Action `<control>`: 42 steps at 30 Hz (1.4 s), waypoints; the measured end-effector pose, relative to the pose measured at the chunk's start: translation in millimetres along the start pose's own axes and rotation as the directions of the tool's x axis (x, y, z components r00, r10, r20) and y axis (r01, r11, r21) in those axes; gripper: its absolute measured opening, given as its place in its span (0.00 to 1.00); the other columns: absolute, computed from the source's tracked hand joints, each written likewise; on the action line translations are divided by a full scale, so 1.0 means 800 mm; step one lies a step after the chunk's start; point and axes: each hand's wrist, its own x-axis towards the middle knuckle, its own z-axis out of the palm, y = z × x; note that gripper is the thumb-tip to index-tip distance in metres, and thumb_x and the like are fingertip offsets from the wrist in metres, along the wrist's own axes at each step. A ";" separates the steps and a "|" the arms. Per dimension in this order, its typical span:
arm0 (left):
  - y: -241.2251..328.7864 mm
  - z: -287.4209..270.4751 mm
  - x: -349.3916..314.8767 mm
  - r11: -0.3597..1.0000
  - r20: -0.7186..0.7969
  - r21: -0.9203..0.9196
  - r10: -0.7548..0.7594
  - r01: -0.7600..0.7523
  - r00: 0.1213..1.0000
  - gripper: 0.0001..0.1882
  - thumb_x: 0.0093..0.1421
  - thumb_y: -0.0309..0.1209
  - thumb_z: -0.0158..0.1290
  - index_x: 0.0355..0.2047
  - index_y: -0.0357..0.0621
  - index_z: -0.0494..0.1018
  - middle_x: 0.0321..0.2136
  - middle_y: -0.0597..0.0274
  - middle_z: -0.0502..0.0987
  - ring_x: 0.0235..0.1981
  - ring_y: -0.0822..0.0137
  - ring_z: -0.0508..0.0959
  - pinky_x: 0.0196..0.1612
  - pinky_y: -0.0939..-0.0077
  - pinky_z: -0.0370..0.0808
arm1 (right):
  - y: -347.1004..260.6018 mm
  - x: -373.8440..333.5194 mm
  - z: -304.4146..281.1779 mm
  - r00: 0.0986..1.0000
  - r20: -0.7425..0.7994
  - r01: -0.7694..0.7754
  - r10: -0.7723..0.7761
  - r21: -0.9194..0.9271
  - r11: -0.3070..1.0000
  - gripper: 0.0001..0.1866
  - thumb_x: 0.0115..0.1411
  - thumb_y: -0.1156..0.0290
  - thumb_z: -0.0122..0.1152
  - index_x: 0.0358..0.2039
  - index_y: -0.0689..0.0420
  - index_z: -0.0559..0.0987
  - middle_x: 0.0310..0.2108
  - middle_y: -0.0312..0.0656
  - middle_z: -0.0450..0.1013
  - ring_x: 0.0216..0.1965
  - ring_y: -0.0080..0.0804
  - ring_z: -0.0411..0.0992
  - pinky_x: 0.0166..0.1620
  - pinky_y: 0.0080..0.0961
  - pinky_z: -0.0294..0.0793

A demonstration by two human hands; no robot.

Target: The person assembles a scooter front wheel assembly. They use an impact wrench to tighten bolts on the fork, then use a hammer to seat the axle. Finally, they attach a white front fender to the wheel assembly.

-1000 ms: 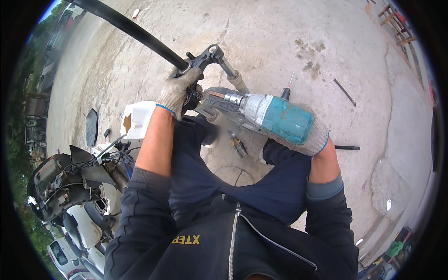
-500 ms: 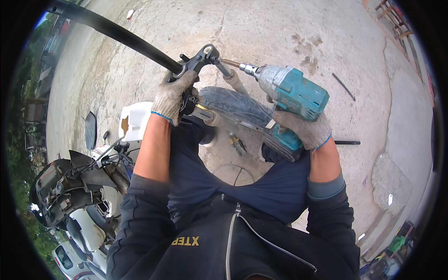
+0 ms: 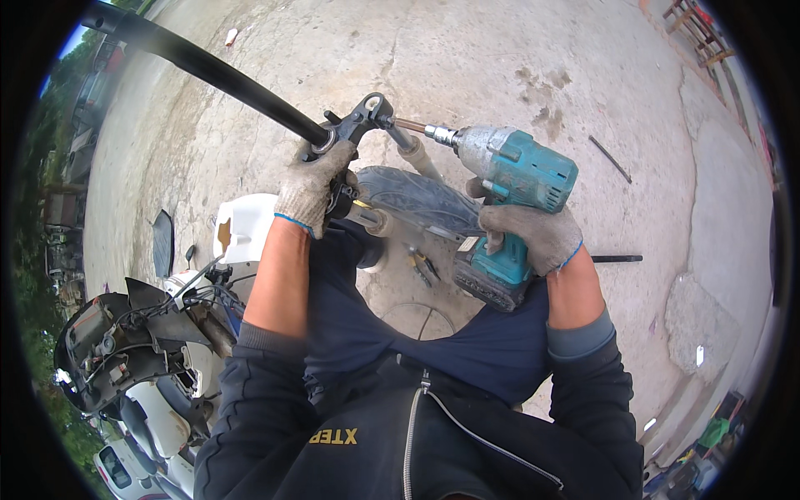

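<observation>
My gloved left hand (image 3: 315, 190) is wrapped round the black fork clamp (image 3: 360, 123), just below the long black steering tube (image 3: 225, 79), which slants up to the far left. In my gloved right hand (image 3: 537, 235) is a teal cordless impact wrench (image 3: 525, 171), gripped by its handle and pointing left. Its copper-coloured bit (image 3: 408, 125) meets the side of the clamp, beside the top of one fork leg (image 3: 410, 146); the exact contact is too small to make out. A wheel with a black tyre (image 3: 417, 192) lies below the clamp, between the fork legs.
Pliers (image 3: 423, 265) lie on the concrete between my feet. A thin dark rod (image 3: 611, 159) is on the ground to the right, and a black bar (image 3: 617, 258) beyond my right wrist. A partly dismantled scooter (image 3: 125, 342) and a white container (image 3: 246, 225) stand at left.
The impact wrench has swung a little left and its battery end has dropped. Its bit now meets the clamp more squarely. My left hand keeps its hold on the clamp.
</observation>
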 end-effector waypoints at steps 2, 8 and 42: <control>0.000 0.001 0.000 1.000 0.000 0.005 -0.019 0.019 1.000 0.22 0.63 0.30 0.66 0.54 0.39 0.72 0.35 0.57 0.80 0.22 0.67 0.80 0.25 0.68 0.82 | -0.003 -0.001 0.000 0.998 0.032 -0.060 0.058 0.057 0.997 0.23 0.55 0.76 0.69 0.52 0.66 0.80 0.35 0.43 0.80 0.23 0.26 0.75 0.26 0.26 0.79; 0.006 0.008 -0.004 0.998 -0.008 0.056 0.009 -0.009 1.000 0.26 0.63 0.29 0.64 0.58 0.37 0.70 0.35 0.55 0.81 0.22 0.68 0.79 0.23 0.65 0.84 | -0.002 0.002 -0.006 0.968 0.123 -0.252 0.221 0.404 0.880 0.17 0.55 0.73 0.66 0.46 0.64 0.81 0.27 0.42 0.76 0.21 0.27 0.74 0.24 0.30 0.79; 0.007 0.005 -0.008 0.998 0.001 0.061 0.004 -0.004 1.000 0.25 0.62 0.29 0.66 0.57 0.39 0.72 0.33 0.60 0.78 0.24 0.69 0.80 0.25 0.68 0.82 | -0.017 0.018 -0.011 0.999 -0.022 -0.048 0.048 -0.003 0.999 0.25 0.51 0.83 0.66 0.53 0.66 0.80 0.41 0.44 0.80 0.24 0.26 0.75 0.25 0.26 0.78</control>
